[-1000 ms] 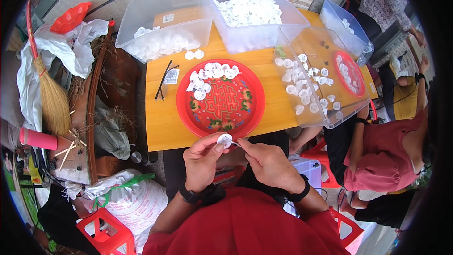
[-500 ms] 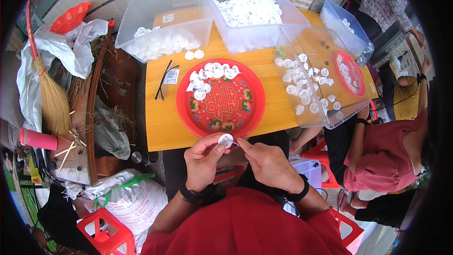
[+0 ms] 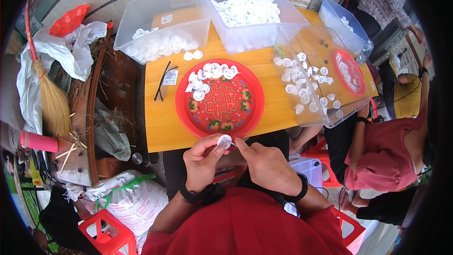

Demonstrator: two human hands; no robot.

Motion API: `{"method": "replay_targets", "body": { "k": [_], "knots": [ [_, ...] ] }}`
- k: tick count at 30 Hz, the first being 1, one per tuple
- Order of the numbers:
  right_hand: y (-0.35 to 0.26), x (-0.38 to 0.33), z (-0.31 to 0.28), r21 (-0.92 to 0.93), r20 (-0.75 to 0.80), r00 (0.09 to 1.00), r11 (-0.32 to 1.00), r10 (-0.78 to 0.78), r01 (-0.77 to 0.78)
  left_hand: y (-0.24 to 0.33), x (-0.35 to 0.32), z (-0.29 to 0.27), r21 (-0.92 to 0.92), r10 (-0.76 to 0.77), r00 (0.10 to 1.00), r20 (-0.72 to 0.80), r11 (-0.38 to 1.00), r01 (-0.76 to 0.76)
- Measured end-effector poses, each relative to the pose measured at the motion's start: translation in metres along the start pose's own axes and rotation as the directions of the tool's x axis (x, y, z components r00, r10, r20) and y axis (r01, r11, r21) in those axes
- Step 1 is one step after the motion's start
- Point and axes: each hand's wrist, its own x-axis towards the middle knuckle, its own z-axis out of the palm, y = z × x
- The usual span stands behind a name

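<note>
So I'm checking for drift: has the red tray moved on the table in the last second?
No. The red tray keeps its spot beside the black glasses on the wooden table.

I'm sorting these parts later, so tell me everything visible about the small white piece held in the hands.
The small white piece is a round, flat, plastic-looking disc, detail too small to tell. The left hand pinches it at the fingertips, the right hand touches its right edge. It is held just below the near rim of the red tray.

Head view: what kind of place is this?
Likely an informal home or yard workshop for hand assembly: clear bins of small white parts, a red tray on a wooden table, a broom alongside.
</note>
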Motion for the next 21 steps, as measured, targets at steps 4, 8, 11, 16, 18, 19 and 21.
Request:
{"method": "replay_targets", "body": {
  "k": [4, 8, 11, 16, 18, 19, 21],
  "knots": [
    [-0.0012, 0.0014, -0.001, -0.024, -0.006, 1.0, 0.999, -0.024, 0.024, -0.0012, -0.0004, -0.0009, 0.003, 0.006, 1.0, -0.01, 1.0, -0.006],
    [-0.0014, 0.0041, 0.0003, 0.01, 0.0, 1.0, 1.0, 0.005, -0.005, -0.0003, -0.0005, 0.0031, -0.068, 0.016, 0.998, -0.059, 0.997, -0.02],
    [-0.0022, 0.0042, 0.0023, 0.056, -0.013, 1.0, 0.998, 0.025, -0.024, -0.0001, -0.0006, 0.0031, -0.09, 0.006, 0.998, -0.061, 0.996, -0.011],
    [-0.004, 0.0049, 0.0032, 0.047, -0.014, 1.0, 0.999, 0.012, -0.012, -0.0005, -0.0018, 0.0034, -0.077, 0.027, 0.997, -0.073, 0.997, -0.032],
    [-0.0048, 0.0051, 0.0016, 0.018, -0.001, 1.0, 1.0, 0.01, -0.01, -0.0006, -0.0015, 0.003, -0.073, 0.037, 0.997, -0.066, 0.996, -0.042],
    [-0.005, 0.0054, 0.0009, -0.01, 0.012, 1.0, 1.0, 0.006, -0.006, -0.0004, -0.0015, 0.0028, -0.054, 0.038, 0.998, -0.058, 0.998, -0.041],
    [-0.005, 0.0068, 0.0, -0.046, 0.014, 0.999, 0.998, -0.031, 0.031, -0.0006, -0.0023, 0.0015, -0.034, 0.038, 0.998, -0.051, 0.999, -0.039]
  ]
}}
